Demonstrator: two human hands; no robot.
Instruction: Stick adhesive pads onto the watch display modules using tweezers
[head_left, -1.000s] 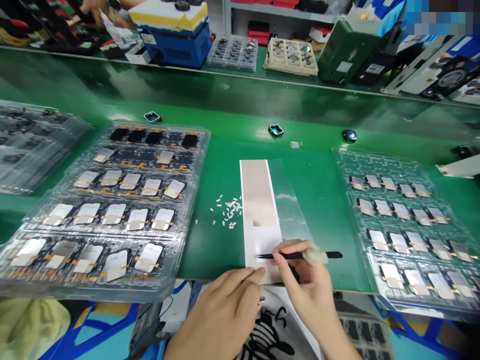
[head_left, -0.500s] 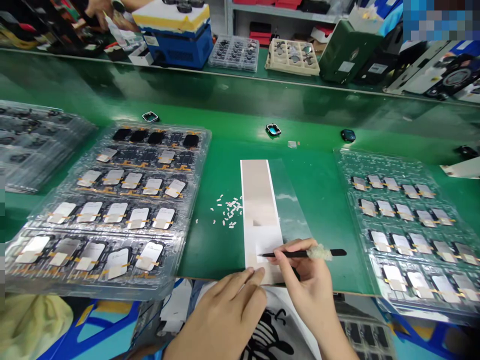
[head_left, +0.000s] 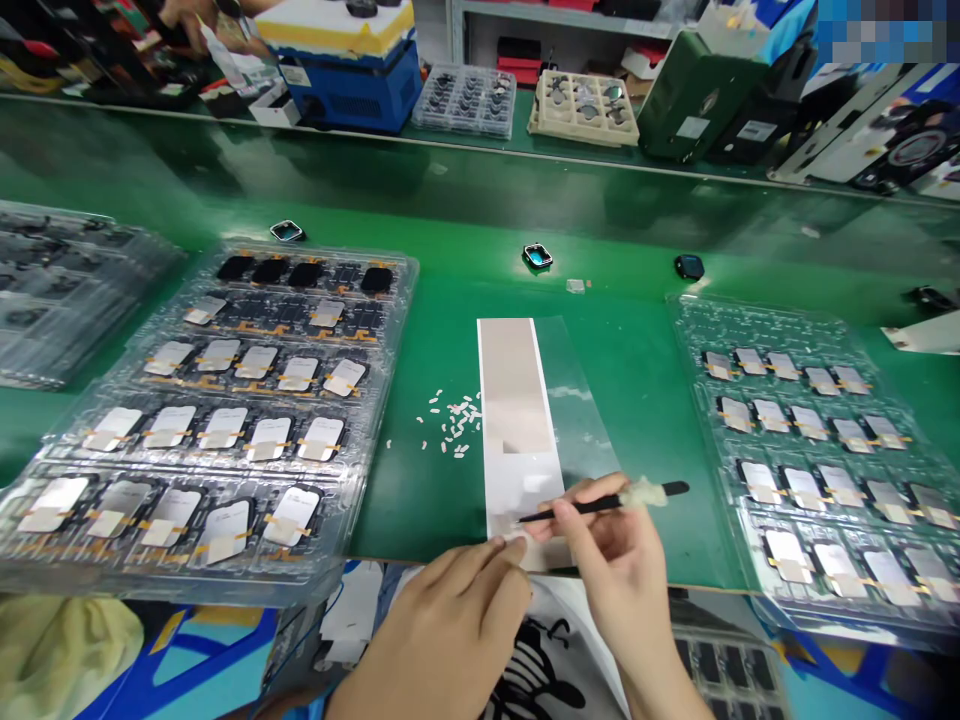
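Black tweezers (head_left: pixel 592 504), wrapped in pale material near the back end, are pinched in my right hand (head_left: pixel 622 560). Their tip touches or hovers just over the white near part of a long beige-and-white sheet (head_left: pixel 514 380) with a clear film margin. My left hand (head_left: pixel 450 630) has its fingers close together on the near end of that sheet, by the table edge; its thumb is mostly hidden. Left of the sheet lies a scatter of small white pieces (head_left: pixel 459 425).
A clear tray (head_left: pixel 352 500) of small screen-like parts lies to the left, and another tray (head_left: pixel 712 440) to the right. Watch cases (head_left: pixel 537 257) sit along the back. Boxes, including a blue machine (head_left: pixel 360 90), stand on the raised shelf. A co-worker's hands (head_left: pixel 217 25) are at the far left.
The tweezers' tip has moved slightly toward me on the sheet, nearer my left fingers. My left hand stays on the sheet. The whole view has shifted a little.
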